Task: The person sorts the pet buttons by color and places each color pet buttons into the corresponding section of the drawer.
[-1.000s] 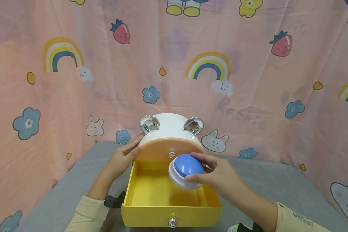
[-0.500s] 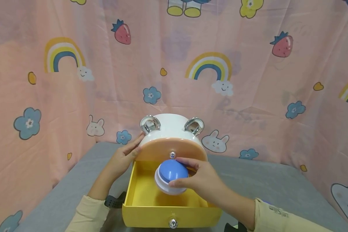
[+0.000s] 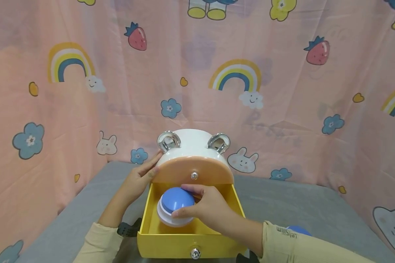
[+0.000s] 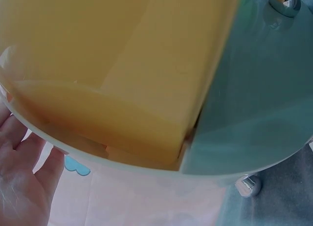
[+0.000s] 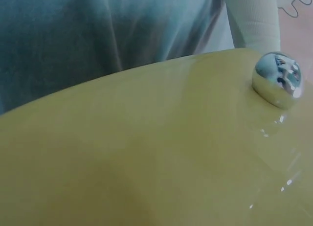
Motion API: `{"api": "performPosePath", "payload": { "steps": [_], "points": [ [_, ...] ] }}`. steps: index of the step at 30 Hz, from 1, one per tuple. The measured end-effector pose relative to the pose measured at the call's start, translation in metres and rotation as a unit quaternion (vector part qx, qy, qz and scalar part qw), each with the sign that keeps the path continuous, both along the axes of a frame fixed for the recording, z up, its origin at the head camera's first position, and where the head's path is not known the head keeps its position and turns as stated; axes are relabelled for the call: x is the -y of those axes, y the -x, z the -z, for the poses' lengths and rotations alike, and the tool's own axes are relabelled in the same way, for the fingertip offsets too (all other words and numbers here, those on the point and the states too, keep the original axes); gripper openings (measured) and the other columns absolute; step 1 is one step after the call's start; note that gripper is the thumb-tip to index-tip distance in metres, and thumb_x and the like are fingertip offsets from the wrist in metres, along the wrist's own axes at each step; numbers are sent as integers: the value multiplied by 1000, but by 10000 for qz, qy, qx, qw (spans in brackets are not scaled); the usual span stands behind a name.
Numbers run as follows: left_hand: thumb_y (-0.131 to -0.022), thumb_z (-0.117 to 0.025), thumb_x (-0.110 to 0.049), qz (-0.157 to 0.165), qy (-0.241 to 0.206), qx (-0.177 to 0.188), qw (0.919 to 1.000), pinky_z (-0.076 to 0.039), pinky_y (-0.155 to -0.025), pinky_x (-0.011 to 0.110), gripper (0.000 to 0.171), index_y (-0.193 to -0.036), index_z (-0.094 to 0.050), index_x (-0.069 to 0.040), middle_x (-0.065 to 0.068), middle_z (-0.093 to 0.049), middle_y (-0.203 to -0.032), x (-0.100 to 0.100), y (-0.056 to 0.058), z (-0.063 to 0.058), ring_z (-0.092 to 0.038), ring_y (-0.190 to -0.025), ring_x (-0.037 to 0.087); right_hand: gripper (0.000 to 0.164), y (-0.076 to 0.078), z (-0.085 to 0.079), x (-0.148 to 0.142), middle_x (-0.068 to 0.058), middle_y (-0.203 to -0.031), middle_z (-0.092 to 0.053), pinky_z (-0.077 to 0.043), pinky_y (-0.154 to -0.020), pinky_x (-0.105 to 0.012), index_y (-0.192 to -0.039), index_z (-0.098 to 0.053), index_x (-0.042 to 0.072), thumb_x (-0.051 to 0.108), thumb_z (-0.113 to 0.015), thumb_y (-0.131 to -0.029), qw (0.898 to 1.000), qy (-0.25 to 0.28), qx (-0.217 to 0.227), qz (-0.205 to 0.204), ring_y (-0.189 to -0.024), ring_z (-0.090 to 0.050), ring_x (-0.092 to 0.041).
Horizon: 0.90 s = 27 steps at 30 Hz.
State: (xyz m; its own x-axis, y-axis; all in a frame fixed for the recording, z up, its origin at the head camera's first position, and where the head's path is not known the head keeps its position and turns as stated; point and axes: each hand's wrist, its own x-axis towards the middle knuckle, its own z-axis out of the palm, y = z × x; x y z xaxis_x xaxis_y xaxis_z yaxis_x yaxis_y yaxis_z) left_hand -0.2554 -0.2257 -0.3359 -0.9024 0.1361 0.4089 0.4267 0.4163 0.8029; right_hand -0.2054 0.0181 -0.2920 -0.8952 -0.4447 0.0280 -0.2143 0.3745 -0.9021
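Shifted left and lower over the past second, the glossy blue-domed, white-rimmed round object (image 3: pixel 177 199) is over the left half of a shiny yellow drawer (image 3: pixel 169 246). Right hand (image 3: pixel 214 209) thumb and fingers pinch it; the left hand (image 3: pixel 135 183), fingers extended, touches a rounded white cabinet (image 3: pixel 195 141) with silver ears (image 3: pixel 177 138). Grey cloth (image 3: pixel 289 204) lies underneath, pink cartoon-print curtain (image 3: pixel 164 65) behind.

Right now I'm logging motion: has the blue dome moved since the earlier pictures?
Yes: in the head view, the blue dome has gone from right of the upper knob to left of it, and lower.
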Motion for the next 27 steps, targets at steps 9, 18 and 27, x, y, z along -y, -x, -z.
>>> {"api": "performPosePath", "payload": {
  "steps": [9,18,27],
  "points": [
    [-105,-48,-37,27,-38,55,10000,-28,-118,55,53,-154,-37,-20,-2,-27,-165,-1,0,-1,-24,-153,31,68,3,3,12,-10,-133,-67,-51,-104,-50,-132,-65,8,24,-91,-72,9995,-277,70,97,-119,-64,-28],
    [-106,-47,-32,98,-98,-72,9999,-26,-120,53,52,-154,-37,-17,0,-26,-164,2,0,0,-23,-153,30,70,10,5,22,-9,-133,-66,-47,-108,-51,-133,-63,5,24,-90,-72,9987,-469,-20,-175,-122,-63,-28],
    [-105,-48,-36,65,-85,63,9999,-28,-119,54,53,-155,-37,-21,-3,-25,-165,2,2,1,-23,-153,30,67,9,9,24,-9,-126,-70,-48,-107,-52,-132,-65,6,20,-90,-72,9951,-930,-17,-346,-114,-65,-27]
  ]
}}
